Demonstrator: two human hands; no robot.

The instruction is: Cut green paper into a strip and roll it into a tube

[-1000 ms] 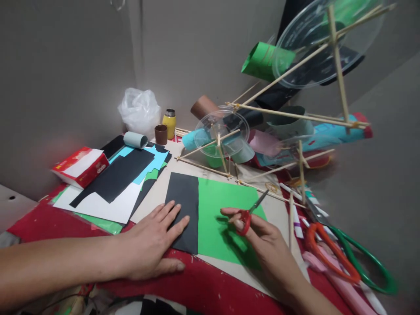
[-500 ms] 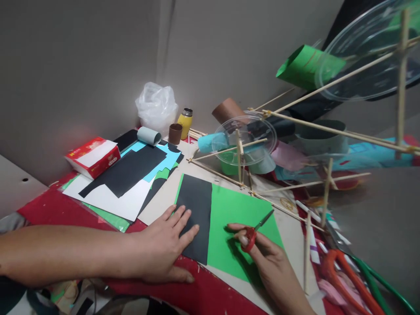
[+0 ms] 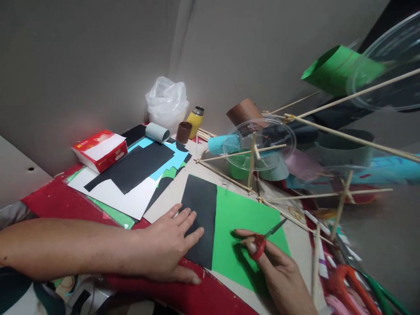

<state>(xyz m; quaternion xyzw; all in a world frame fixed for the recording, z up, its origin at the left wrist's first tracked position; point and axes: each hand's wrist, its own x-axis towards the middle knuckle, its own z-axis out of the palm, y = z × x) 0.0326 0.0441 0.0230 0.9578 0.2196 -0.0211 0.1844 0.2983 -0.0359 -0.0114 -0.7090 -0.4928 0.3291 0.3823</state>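
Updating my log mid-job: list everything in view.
Board: 1, beige, centre
Bright sheet: 1, green, on board
Dark sheet: 1, black, centre
Scissors: 1, red-handled, centre
Sheet pile: several, mixed, left
Roll: 1, grey, left
Packet: 1, red, left
Bag: 1, white, back
Bottle: 1, yellow, back
Cylinder: 1, brown, back
Sticks: many, tan, right
Discs: 2+, clear, right
Tubes: several, mixed, right
Large scissors: 1, orange-green, right
Cloth: 1, red, underneath
Left hand: 1, bare, on dark sheet
Right hand: 1, bare, gripping scissors
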